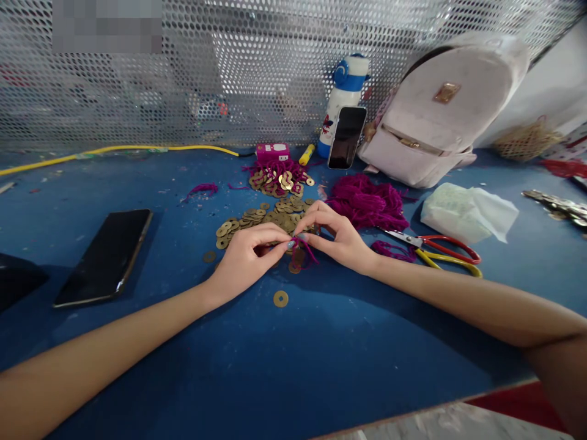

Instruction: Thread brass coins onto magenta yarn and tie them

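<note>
My left hand (pixel 251 258) and my right hand (pixel 337 237) meet over the blue table, thumbs and forefingers pinched on a short purple yarn (pixel 310 249). Its loose ends hang below my fingertips, and a brass-coloured coin (pixel 295 267) lies or hangs just under them; I cannot tell which. Behind my hands spreads a pile of square-holed coins (pixel 250 220). One single coin (pixel 281 299) lies nearer to me. Farther back, several coins with purple yarn attached form a heap (pixel 279 180). A large purple yarn bundle (pixel 367 201) sits beyond my right hand.
Scissors (pixel 431 247) with red and yellow handles lie right of my hands, near a white packet (pixel 465 211). A black phone (pixel 107 256) lies at left. A bottle (pixel 343 98), an upright phone (pixel 347 137) and a pale backpack (pixel 449 116) stand along the perforated metal screen (pixel 192 79).
</note>
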`<state>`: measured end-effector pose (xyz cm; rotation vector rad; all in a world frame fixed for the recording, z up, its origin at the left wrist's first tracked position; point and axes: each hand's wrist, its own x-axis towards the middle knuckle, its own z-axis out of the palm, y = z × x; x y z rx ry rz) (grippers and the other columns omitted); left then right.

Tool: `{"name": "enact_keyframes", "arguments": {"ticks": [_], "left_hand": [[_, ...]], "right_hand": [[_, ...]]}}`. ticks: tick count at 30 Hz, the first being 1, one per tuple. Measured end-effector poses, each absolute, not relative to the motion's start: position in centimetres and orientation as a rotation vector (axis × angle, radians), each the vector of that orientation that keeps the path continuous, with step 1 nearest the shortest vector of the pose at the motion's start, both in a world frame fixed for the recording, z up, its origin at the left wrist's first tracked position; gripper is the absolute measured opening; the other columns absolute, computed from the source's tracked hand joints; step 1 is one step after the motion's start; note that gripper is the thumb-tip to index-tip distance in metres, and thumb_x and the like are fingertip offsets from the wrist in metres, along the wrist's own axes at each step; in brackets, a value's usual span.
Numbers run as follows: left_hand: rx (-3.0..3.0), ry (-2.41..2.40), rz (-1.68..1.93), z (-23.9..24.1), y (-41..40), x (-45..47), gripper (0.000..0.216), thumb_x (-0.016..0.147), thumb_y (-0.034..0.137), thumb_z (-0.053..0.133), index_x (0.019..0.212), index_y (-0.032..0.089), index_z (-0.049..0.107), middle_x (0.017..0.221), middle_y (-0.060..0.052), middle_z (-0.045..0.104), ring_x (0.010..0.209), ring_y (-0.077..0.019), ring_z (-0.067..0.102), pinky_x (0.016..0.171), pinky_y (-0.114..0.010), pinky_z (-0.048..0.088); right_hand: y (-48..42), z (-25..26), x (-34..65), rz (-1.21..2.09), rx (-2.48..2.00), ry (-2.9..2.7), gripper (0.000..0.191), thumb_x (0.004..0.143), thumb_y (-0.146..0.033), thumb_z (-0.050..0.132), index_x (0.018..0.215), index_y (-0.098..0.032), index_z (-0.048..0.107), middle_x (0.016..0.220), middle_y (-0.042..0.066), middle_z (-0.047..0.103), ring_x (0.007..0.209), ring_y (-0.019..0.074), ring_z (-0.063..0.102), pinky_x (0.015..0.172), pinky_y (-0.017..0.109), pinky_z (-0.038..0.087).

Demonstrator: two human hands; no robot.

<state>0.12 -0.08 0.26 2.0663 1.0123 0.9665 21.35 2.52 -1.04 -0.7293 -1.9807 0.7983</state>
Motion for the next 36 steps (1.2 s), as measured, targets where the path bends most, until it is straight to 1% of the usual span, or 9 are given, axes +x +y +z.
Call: {"name": "enact_keyframes", "arguments": {"ticks": [5, 11, 17, 23, 26, 29, 31, 34, 36], "left_hand": [[2.070, 1.004, 0.952, 0.1, 0.1, 0.1, 0.016, 0.089, 0.015, 0.059, 0.084, 0.015, 0.074, 0.086, -0.004, 0.070, 0.070, -0.0124, 0.061, 0.059, -0.024, 0.043], [2.131, 0.991, 0.945, 0.2, 0.1, 0.2, 0.014, 0.089, 0.016, 0.061, 0.080, 0.016, 0.073, 0.085, -0.003, 0.070, 0.074, -0.0135, 0.063, 0.064, -0.025, 0.044], [2.120, 1.007, 0.956, 0.3, 0.0, 0.2, 0.013, 0.088, 0.017, 0.063, 0.083, 0.017, 0.075, 0.084, -0.002, 0.071, 0.072, -0.0132, 0.063, 0.063, -0.024, 0.045], [2.099, 0.947, 0.955, 0.4, 0.3, 0.1, 0.015, 0.088, 0.015, 0.062, 0.085, 0.019, 0.076, 0.089, -0.003, 0.073, 0.080, -0.0156, 0.067, 0.073, -0.026, 0.052], [2.089, 0.950, 0.967, 0.4, 0.3, 0.2, 0.015, 0.087, 0.014, 0.062, 0.086, 0.019, 0.076, 0.090, -0.004, 0.074, 0.082, -0.0160, 0.067, 0.074, -0.026, 0.053], [2.081, 0.979, 0.978, 0.3, 0.3, 0.2, 0.015, 0.088, 0.015, 0.062, 0.087, 0.019, 0.076, 0.090, -0.004, 0.074, 0.081, -0.0159, 0.067, 0.075, -0.026, 0.053], [2.082, 0.996, 0.980, 0.3, 0.3, 0.2, 0.015, 0.088, 0.016, 0.062, 0.087, 0.019, 0.076, 0.090, -0.004, 0.074, 0.081, -0.0160, 0.067, 0.076, -0.026, 0.053], [2.084, 0.998, 0.974, 0.3, 0.3, 0.1, 0.015, 0.088, 0.017, 0.061, 0.086, 0.018, 0.076, 0.091, -0.004, 0.074, 0.082, -0.0163, 0.068, 0.077, -0.026, 0.053], [2.085, 0.994, 0.981, 0.3, 0.4, 0.1, 0.015, 0.088, 0.017, 0.061, 0.086, 0.018, 0.076, 0.092, -0.005, 0.074, 0.084, -0.0166, 0.068, 0.079, -0.027, 0.053]], "right_hand": [[2.4, -1.1, 21.3, 0.797, -0.679, -1.978, 0.011, 0.087, -0.032, 0.070, 0.092, -0.023, 0.071, 0.090, 0.003, 0.055, 0.089, 0.0172, 0.053, 0.082, 0.034, 0.045], [2.3, -1.1, 21.3, 0.767, -0.686, -2.000, 0.015, 0.084, -0.036, 0.073, 0.089, -0.022, 0.070, 0.089, 0.003, 0.055, 0.087, 0.0171, 0.053, 0.079, 0.034, 0.046], [2.0, -0.8, 21.2, 0.743, -0.685, -2.046, 0.016, 0.088, -0.036, 0.069, 0.085, -0.020, 0.067, 0.086, 0.003, 0.056, 0.083, 0.0162, 0.053, 0.074, 0.032, 0.046], [2.1, -0.7, 21.2, 0.871, -0.656, -2.039, 0.014, 0.090, -0.032, 0.066, 0.086, -0.019, 0.063, 0.083, 0.002, 0.055, 0.078, 0.0154, 0.050, 0.069, 0.030, 0.042], [2.0, -0.6, 21.2, 0.929, -0.683, -2.014, 0.011, 0.090, -0.029, 0.062, 0.087, -0.018, 0.059, 0.084, 0.002, 0.051, 0.076, 0.0141, 0.047, 0.068, 0.029, 0.040], [1.7, -0.4, 21.3, 0.980, -0.661, -2.050, 0.010, 0.091, -0.025, 0.057, 0.084, -0.018, 0.054, 0.079, -0.001, 0.045, 0.069, 0.0120, 0.041, 0.065, 0.027, 0.036], [1.4, -0.3, 21.3, 0.960, -0.619, -2.090, 0.016, 0.092, -0.024, 0.053, 0.077, -0.019, 0.049, 0.071, -0.003, 0.039, 0.064, 0.0112, 0.037, 0.062, 0.027, 0.033], [1.3, -0.3, 21.2, 0.882, -0.532, -2.146, 0.033, 0.096, -0.025, 0.049, 0.064, -0.019, 0.041, 0.062, -0.005, 0.032, 0.059, 0.0108, 0.032, 0.061, 0.028, 0.030], [1.5, -0.4, 21.4, 0.820, -0.482, -2.181, 0.041, 0.100, -0.029, 0.042, 0.060, -0.019, 0.038, 0.059, -0.004, 0.033, 0.057, 0.0110, 0.034, 0.062, 0.029, 0.031]]}}
